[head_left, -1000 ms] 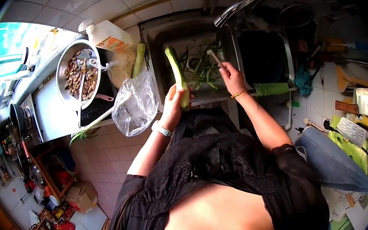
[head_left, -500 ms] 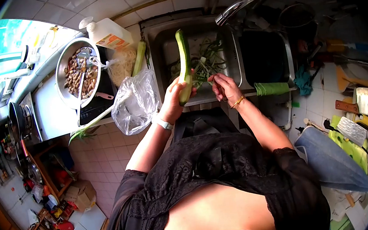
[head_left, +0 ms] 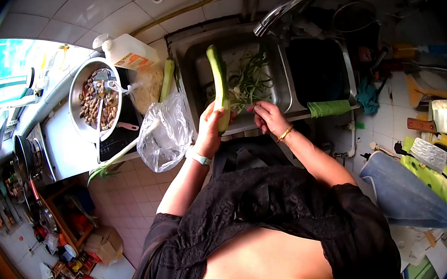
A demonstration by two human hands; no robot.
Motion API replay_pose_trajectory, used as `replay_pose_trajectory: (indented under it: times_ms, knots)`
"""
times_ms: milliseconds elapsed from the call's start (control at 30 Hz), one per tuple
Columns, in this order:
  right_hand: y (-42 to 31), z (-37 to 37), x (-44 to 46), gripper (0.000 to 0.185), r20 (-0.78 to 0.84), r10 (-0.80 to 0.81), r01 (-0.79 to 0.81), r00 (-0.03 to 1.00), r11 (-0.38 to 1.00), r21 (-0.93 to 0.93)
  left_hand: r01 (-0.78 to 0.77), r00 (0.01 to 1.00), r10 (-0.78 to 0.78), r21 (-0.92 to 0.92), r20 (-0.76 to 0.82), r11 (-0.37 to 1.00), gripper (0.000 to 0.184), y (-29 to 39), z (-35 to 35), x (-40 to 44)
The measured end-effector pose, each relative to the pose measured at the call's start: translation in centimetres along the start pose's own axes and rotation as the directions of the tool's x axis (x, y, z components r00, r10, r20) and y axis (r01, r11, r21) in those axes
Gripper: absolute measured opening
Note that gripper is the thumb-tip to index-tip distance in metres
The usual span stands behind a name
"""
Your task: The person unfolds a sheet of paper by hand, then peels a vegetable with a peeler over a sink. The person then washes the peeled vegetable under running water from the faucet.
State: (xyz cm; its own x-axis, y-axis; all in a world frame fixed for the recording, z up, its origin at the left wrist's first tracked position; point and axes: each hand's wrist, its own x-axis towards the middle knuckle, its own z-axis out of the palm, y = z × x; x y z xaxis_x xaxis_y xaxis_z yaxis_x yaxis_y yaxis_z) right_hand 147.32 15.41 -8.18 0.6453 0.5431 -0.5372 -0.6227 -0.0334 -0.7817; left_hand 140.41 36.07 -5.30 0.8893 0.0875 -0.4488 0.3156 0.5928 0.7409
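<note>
My left hand (head_left: 210, 129) is wrapped around the lower end of a long green gourd (head_left: 219, 80), which stands tilted upward over the near edge of the sink. Pale, peeled-looking stretches show along its skin. Close by on the right, my right hand (head_left: 270, 117) has its fingers curled together near the gourd's lower end; whatever they hold, if anything, is hidden. Beyond both hands, thin green peelings (head_left: 252, 76) lie heaped in the metal sink basin (head_left: 192, 50).
Left of the sink are a clear plastic bag (head_left: 163, 137), another green gourd (head_left: 167, 79), a scallion (head_left: 112, 165), a white jug (head_left: 130, 51) and a metal bowl (head_left: 74, 109) of brown nuts or beans. A faucet (head_left: 281, 13) and green cloth (head_left: 329, 108) are to the right.
The gourd and my left hand have come slightly lower and nearer my body. My right hand has shifted a little left and down, toward the gourd. The view has tilted slightly.
</note>
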Motion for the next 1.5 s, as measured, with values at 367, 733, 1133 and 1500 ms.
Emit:
replay_pose_trajectory:
  times_ms: [367, 733, 1133, 1500]
  knots:
    - [-4.2, -0.9, -0.8, 0.023, 0.012, 0.027, -0.016, 1.000, 0.842, -0.540, 0.060, 0.964, -0.126, 0.268, 0.236, 0.962, 0.067, 2.1, -1.7, 0.6]
    - [-2.0, -2.9, -0.2, 0.024, -0.038, 0.141, -0.132, 0.989, 0.746, -0.653, 0.032, 0.962, -0.112, 0.302, 0.250, 0.953, 0.060, 2.1, -1.0, 1.0]
    - [-1.9, -0.6, 2.4, 0.026, -0.187, -0.316, 0.260, 0.930, 0.927, -0.271, 0.343, 0.936, -0.290, -0.330, 0.200, 0.880, 0.054, 1.5, -0.8, 1.1]
    - [-5.0, 2.3, -0.8, 0.014, 0.331, -0.580, 0.518, 0.744, 0.188, -0.835, 0.245, 0.957, -0.261, 0.128, 0.128, 0.961, 0.042, 1.3, -1.3, -0.7]
